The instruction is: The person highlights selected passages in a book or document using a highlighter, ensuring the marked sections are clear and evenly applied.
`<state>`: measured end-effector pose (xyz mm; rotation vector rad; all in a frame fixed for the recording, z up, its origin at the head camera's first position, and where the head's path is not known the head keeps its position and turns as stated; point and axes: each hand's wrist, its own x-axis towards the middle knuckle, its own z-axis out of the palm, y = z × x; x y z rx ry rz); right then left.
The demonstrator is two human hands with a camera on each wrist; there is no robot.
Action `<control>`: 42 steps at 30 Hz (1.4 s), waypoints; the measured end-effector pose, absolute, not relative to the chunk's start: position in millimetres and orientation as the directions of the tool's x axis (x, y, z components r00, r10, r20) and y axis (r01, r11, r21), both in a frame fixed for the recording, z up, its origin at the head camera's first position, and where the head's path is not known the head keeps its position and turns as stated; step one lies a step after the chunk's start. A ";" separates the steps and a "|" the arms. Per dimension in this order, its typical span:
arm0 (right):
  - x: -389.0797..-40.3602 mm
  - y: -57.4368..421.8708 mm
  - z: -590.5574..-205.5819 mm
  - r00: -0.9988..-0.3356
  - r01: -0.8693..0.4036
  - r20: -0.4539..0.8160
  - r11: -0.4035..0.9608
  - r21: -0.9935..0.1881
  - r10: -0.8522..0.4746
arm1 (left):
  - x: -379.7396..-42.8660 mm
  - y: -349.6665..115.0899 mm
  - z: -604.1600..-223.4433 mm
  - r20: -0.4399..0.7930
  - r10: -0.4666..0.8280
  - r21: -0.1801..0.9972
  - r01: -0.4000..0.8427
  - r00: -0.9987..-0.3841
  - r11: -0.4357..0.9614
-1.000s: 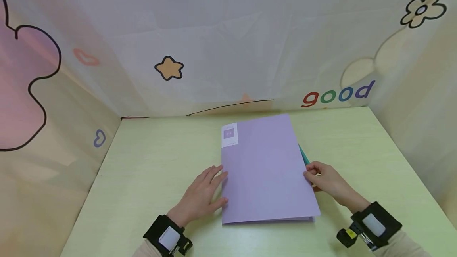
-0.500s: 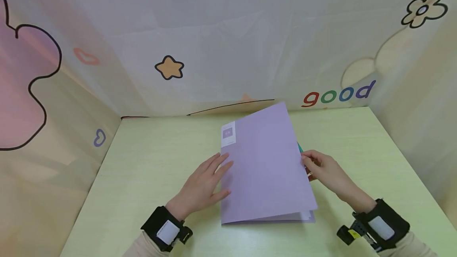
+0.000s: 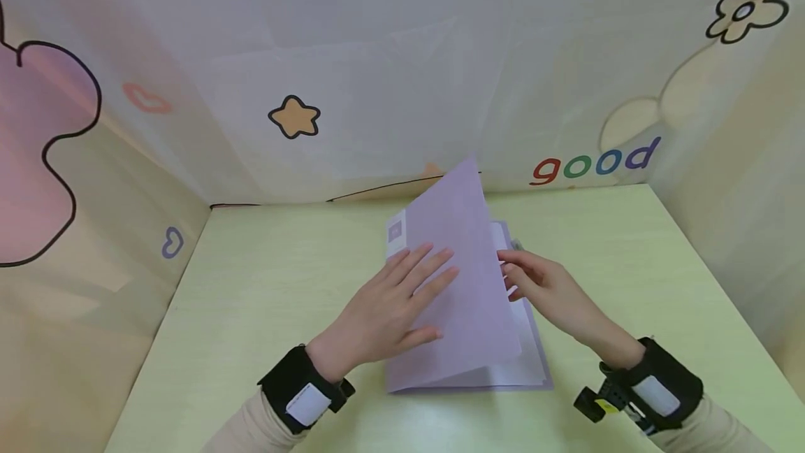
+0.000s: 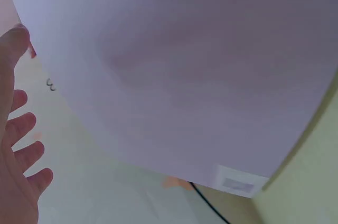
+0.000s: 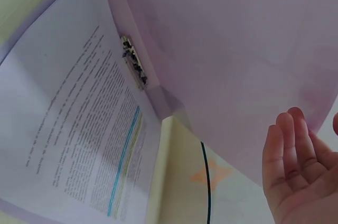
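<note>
A purple file folder (image 3: 465, 299) lies on the table with its cover (image 4: 185, 76) lifted and tilted to the left. Against the cover's outer face my left hand (image 3: 396, 306) spreads its fingers. My right hand (image 3: 541, 289) is at the cover's free edge, fingers lightly bent; in the right wrist view they extend along the inner side without a visible pinch. Inside the folder lie printed sheets (image 5: 79, 118), one line marked blue, next to a metal clip (image 5: 134, 63) at the spine. A white label (image 3: 396, 233) sits at the cover's upper left.
The pale green table (image 3: 283, 264) is backed by a printed cloth (image 3: 377, 75) with a star, a flower and the word "good". A small grey-green thing (image 3: 517, 245), partly hidden, shows beside the folder's right edge.
The cover has risen and swung left, baring the sheets. My left hand has moved right over the cover. My right hand has moved up and left, its fingers loosening from the edge.
</note>
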<state>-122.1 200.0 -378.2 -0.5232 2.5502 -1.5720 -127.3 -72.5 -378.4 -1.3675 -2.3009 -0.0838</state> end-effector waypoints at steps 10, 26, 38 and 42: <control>-124.2 179.1 -371.4 -0.879 -0.350 0.176 0.349 -0.870 -0.443 | -129.6 -60.6 -353.4 0.454 0.843 -0.192 0.893 -0.288 0.408; -115.6 177.4 -377.5 -0.863 -0.353 0.149 0.367 -0.861 -0.482 | -126.2 -48.6 -349.6 0.429 0.888 -0.247 0.923 -0.169 0.295; -112.5 183.3 -389.2 -0.861 -0.376 0.168 0.378 -0.846 -0.480 | -125.5 -46.2 -351.8 0.422 0.891 -0.254 0.922 -0.168 0.294; -110.0 186.8 -408.9 -0.840 -0.484 0.230 0.487 -0.726 -0.491 | -125.5 -46.4 -350.2 0.395 0.898 -0.247 0.919 -0.194 0.307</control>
